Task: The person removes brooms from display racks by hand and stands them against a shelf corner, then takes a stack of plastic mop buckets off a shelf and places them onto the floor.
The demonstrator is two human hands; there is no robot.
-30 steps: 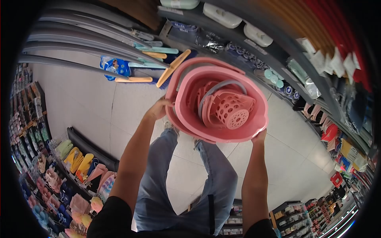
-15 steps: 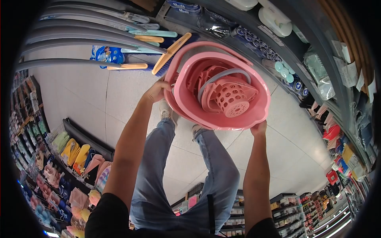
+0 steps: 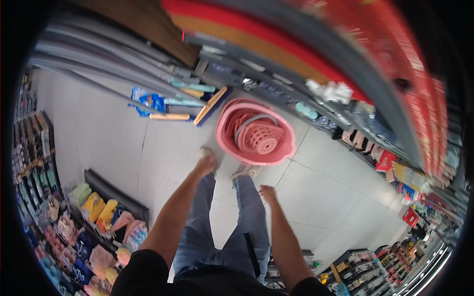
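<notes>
A pink bucket (image 3: 228, 139) stands on the grey tiled floor in front of my feet, with a perforated pink wringer basket (image 3: 264, 139) and a grey handle inside it. Below its left side is my left hand (image 3: 205, 165), apart from the bucket, its fingers blurred and hard to make out. My right hand (image 3: 268, 193) hangs below the bucket's right side, touching nothing, with its fingers partly spread.
Brooms with a yellow head (image 3: 211, 106) and grey poles lean at the upper left beside a blue packet (image 3: 148, 101). Shelving (image 3: 281, 81) runs along the top and right. A goods rack (image 3: 116, 197) stands at the lower left.
Both hands have let go of the bucket and drawn back toward my body. The bucket is now lower, on the floor. The view has shifted, bringing red items in at the top right.
</notes>
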